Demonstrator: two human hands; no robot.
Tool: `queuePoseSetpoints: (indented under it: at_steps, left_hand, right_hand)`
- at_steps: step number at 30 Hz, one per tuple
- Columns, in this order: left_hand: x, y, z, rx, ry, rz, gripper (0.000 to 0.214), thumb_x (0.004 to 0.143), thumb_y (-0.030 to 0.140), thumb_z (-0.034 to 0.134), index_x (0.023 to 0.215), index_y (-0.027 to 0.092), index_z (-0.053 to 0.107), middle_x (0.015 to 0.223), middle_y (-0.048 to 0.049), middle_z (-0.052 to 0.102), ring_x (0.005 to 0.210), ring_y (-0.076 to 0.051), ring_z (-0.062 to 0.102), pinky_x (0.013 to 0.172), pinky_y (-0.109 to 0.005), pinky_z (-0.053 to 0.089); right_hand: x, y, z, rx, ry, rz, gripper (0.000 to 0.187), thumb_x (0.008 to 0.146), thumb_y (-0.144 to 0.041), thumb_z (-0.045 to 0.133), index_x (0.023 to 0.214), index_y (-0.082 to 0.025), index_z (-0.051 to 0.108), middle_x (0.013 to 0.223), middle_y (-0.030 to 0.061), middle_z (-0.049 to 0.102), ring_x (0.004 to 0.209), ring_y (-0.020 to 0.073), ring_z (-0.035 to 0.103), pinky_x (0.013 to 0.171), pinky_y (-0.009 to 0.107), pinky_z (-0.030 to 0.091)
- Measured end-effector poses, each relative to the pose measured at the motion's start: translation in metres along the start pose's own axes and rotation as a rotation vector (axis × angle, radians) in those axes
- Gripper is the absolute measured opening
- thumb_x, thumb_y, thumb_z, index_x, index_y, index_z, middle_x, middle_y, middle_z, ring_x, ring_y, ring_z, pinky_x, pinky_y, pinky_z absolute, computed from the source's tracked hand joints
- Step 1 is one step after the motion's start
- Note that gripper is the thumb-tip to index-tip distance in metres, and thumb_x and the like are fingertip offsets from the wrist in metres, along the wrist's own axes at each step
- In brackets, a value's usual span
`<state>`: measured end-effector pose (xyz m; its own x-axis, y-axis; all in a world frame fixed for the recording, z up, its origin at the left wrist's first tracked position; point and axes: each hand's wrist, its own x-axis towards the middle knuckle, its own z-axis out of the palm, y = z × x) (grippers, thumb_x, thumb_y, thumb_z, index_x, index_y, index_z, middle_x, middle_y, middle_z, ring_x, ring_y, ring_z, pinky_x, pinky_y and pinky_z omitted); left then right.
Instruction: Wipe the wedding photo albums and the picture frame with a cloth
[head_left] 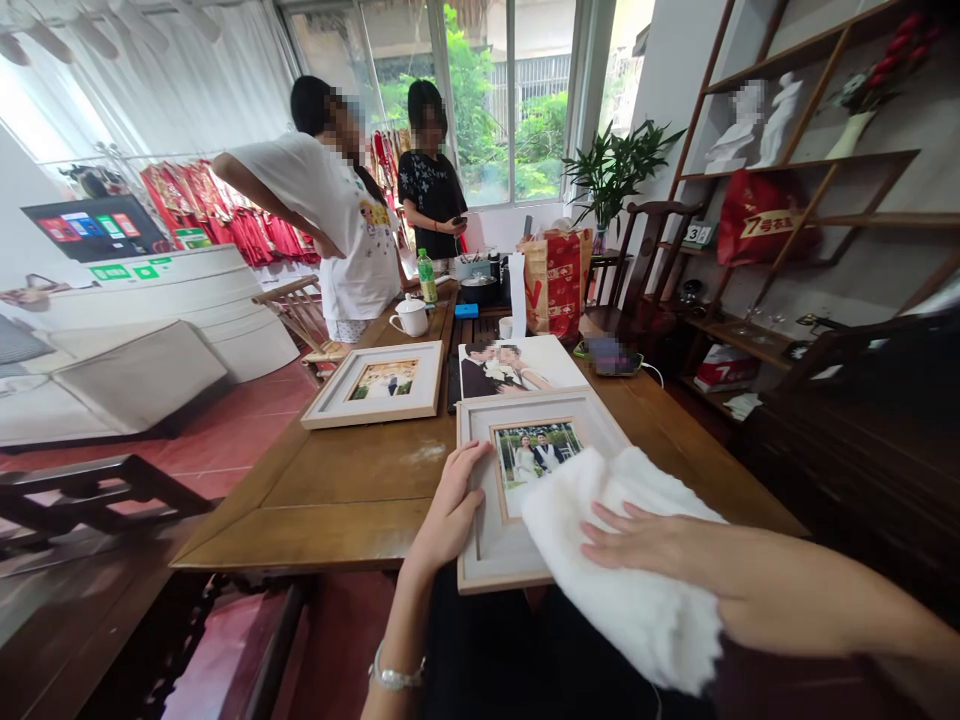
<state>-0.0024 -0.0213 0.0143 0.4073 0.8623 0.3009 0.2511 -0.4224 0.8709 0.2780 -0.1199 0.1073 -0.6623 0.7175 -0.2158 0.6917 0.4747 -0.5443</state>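
Note:
A light wooden picture frame [551, 578] with a photo of a couple [534, 455] lies at the table's near edge, tipped toward me. My left hand [452, 500] grips its left side, fingers and thumb curled over the rim. A fluffy white cloth [577, 510] covers the lower right part of this frame and hangs off its edge. On top of the cloth, my right hand [645, 540] lies flat with its fingers spread. Farther left sits a second picture frame [322, 405]. Behind the near frame is a large unframed wedding print [559, 365].
The wooden table [337, 490] also carries a white lidded cup [410, 316], a green bottle [427, 277], a red paper bag [556, 285] and a phone [611, 355] on a cable. Two people stand at the far left side. Wooden chairs and a shelf [862, 165] flank the table.

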Motion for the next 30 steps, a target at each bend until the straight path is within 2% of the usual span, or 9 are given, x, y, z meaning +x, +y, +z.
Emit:
queuePoseSetpoints:
  at_steps: [3, 5, 7, 11, 14, 18, 22, 27, 30]
  left_hand:
    - [0.0, 0.002, 0.0, 0.0, -0.001, -0.014, 0.058, 0.074, 0.005, 0.041, 0.128, 0.025, 0.048, 0.14, -0.0052, 0.04, 0.136, -0.022, 0.025, 0.115, -0.044, 0.014]
    - [0.0, 0.002, 0.0, 0.008, -0.004, -0.012, 0.058, 0.074, 0.005, 0.041, 0.128, 0.024, 0.048, 0.139, -0.0053, 0.041, 0.135, -0.022, 0.025, 0.115, -0.044, 0.014]
    - [0.0, 0.002, -0.001, 0.012, -0.008, -0.004, 0.058, 0.075, 0.005, 0.042, 0.129, 0.025, 0.048, 0.139, -0.0052, 0.041, 0.135, -0.022, 0.026, 0.115, -0.045, 0.014]
    - [0.0, 0.002, -0.002, 0.012, -0.021, 0.001, 0.058, 0.076, 0.005, 0.041, 0.13, 0.026, 0.047, 0.14, -0.005, 0.041, 0.135, -0.021, 0.026, 0.115, -0.044, 0.014]
    - [0.0, 0.002, -0.002, 0.013, -0.027, -0.005, 0.058, 0.076, 0.005, 0.041, 0.13, 0.025, 0.047, 0.14, -0.0048, 0.041, 0.135, -0.021, 0.026, 0.115, -0.044, 0.014]
    - [0.001, 0.002, -0.002, 0.02, -0.023, -0.001, 0.057, 0.076, 0.006, 0.042, 0.129, 0.026, 0.047, 0.139, -0.0044, 0.041, 0.135, -0.021, 0.026, 0.115, -0.044, 0.015]
    - [0.001, 0.001, -0.001, 0.044, -0.01, 0.016, 0.048, 0.083, 0.011, 0.041, 0.129, 0.024, 0.046, 0.138, -0.0053, 0.043, 0.133, -0.021, 0.028, 0.115, -0.043, 0.016]
    - [0.002, 0.0, 0.0, 0.057, 0.015, 0.018, 0.04, 0.09, 0.019, 0.038, 0.128, 0.023, 0.047, 0.136, -0.0072, 0.044, 0.132, -0.021, 0.03, 0.114, -0.042, 0.019]
    - [0.001, -0.001, 0.0, 0.053, 0.02, 0.03, 0.042, 0.088, 0.015, 0.038, 0.128, 0.023, 0.047, 0.136, -0.0067, 0.044, 0.131, -0.02, 0.031, 0.114, -0.042, 0.018]
  right_hand:
    - [-0.021, 0.015, -0.007, -0.062, 0.043, 0.181, 0.071, 0.07, -0.003, 0.045, 0.131, -0.04, 0.048, 0.138, -0.0069, 0.043, 0.129, 0.0278, 0.035, 0.108, 0.043, 0.033]
    - [-0.016, 0.033, -0.007, -0.173, 0.132, 0.302, 0.07, 0.07, -0.006, 0.044, 0.132, -0.037, 0.048, 0.14, -0.0044, 0.041, 0.13, 0.0301, 0.033, 0.106, 0.048, 0.033]
    - [0.004, 0.052, -0.006, -0.282, 0.239, 0.339, 0.071, 0.068, -0.005, 0.043, 0.134, -0.03, 0.047, 0.141, -0.001, 0.041, 0.131, 0.0305, 0.031, 0.107, 0.05, 0.032]
    - [0.063, 0.078, -0.01, -0.404, 0.505, 0.332, 0.07, 0.069, -0.005, 0.041, 0.138, -0.018, 0.041, 0.14, 0.0071, 0.046, 0.132, 0.0276, 0.034, 0.107, 0.047, 0.034]
    - [0.101, 0.088, -0.019, -0.419, 0.579, 0.32, 0.073, 0.067, -0.003, 0.041, 0.139, -0.012, 0.037, 0.141, 0.0125, 0.043, 0.134, 0.03, 0.029, 0.108, 0.051, 0.029]
    - [0.129, 0.088, -0.024, -0.414, 0.488, 0.239, 0.078, 0.061, 0.002, 0.041, 0.138, -0.008, 0.037, 0.144, 0.0162, 0.036, 0.137, 0.0334, 0.017, 0.109, 0.058, 0.02]
    - [0.129, 0.064, -0.009, -0.4, 0.349, 0.119, 0.082, 0.057, 0.005, 0.04, 0.138, -0.005, 0.038, 0.146, 0.0166, 0.033, 0.138, 0.0312, 0.014, 0.11, 0.053, 0.02]
    - [0.087, 0.015, 0.013, -0.242, 0.103, -0.065, 0.086, 0.055, 0.006, 0.038, 0.141, -0.007, 0.033, 0.148, 0.0132, 0.029, 0.138, 0.0279, 0.013, 0.111, 0.05, 0.021]
    - [0.046, -0.004, 0.012, -0.102, -0.005, -0.086, 0.088, 0.055, 0.005, 0.036, 0.14, -0.015, 0.037, 0.146, 0.0059, 0.035, 0.136, 0.0244, 0.023, 0.111, 0.045, 0.024]
